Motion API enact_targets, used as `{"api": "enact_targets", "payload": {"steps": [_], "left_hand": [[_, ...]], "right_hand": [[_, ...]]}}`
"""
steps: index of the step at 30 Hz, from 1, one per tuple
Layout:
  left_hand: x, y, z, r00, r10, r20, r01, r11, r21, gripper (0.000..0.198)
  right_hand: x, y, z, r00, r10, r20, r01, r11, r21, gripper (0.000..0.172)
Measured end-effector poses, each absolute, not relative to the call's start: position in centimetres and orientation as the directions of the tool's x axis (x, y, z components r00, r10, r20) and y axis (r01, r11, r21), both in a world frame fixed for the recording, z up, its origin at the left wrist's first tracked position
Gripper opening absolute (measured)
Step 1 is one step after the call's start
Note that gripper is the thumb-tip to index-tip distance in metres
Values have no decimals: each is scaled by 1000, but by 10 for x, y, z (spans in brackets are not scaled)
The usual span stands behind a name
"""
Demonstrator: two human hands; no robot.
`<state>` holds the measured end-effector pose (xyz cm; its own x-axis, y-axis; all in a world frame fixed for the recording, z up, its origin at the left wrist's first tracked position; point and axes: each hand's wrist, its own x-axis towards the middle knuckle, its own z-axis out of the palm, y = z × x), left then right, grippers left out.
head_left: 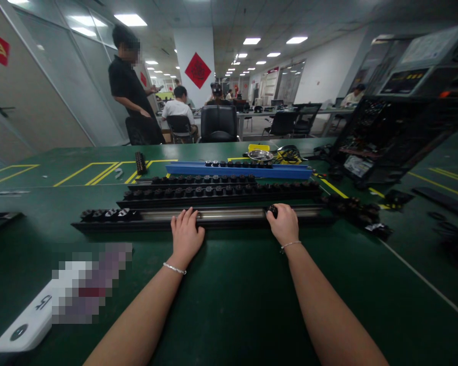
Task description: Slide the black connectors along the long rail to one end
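Across the middle of the frame runs our nearest black trough (232, 224), small round parts (109, 214) grouped in its left end. Our right hand (285, 222) pinches a small black piece (273, 209) at the trough; our left hand (187, 233) rests on it, fingers extended, unclenched. Beyond, a blue channel (187, 169) carries more black parts (236, 164) (we cannot tell what the shiny dish (261, 158) holds).

Light: white ceiling panels (130, 20), bright, overhead, as we see them. Tabletop (236, 300): dim, darker toward the foreground. Rail (232, 214): silvery glare along its channel. Left partition (53, 71): we note wide-angle slant. White device (26, 328): partly pixelated. Distance: soft, fine detail lost to us.
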<state>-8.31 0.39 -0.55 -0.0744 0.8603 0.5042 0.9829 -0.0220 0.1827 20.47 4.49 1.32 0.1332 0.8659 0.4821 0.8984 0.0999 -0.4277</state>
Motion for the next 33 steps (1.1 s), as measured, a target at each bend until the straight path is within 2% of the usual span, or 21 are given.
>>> {"api": "enact_targets", "payload": {"steps": [11,17,33], "left_hand": [[-84,4,-6,-71,863,499,982,-28,187,48],[-84,3,-4,-70,866,495,980,-34,198,48],[-85,4,-7,-72,859,507,979,-35,198,45]], "right_hand": [[205,44,14,204,857,474,883,49,-467,28],[202,43,10,295,806,513,880,-19,-475,27],[210,42,7,378,770,515,848,-65,-526,26]]}}
